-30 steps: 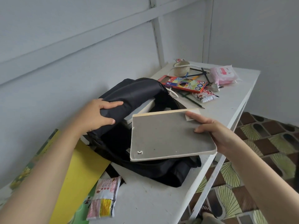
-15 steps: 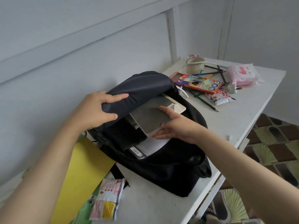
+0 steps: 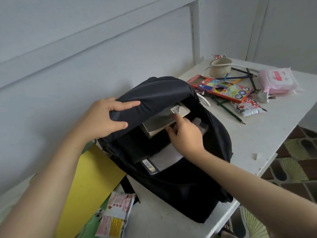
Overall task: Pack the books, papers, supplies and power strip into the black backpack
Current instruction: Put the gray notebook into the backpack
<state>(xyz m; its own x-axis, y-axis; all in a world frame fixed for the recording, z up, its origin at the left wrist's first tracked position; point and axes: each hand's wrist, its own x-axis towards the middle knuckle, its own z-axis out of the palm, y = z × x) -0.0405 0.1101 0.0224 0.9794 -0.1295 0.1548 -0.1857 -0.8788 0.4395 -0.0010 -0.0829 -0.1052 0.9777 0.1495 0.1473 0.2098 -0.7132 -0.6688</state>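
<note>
Inside the open mouth of the black backpack (image 3: pixel 180 182) on the worktop (image 3: pixel 257 134), your right hand (image 3: pixel 186 135) fingers pinch the grey book (image 3: pixel 163 121), half in above white papers (image 3: pixel 165 158) already packed, while your left hand (image 3: pixel 103 119) fingers grip the flap (image 3: pixel 154 95); the coloured-pencil box (image 3: pixel 223 88) and yellow paper (image 3: pixel 92 177) wait outside.

Grey book (image 3: pixel 163 121) half inside open black backpack (image 3: pixel 188 189)
</note>
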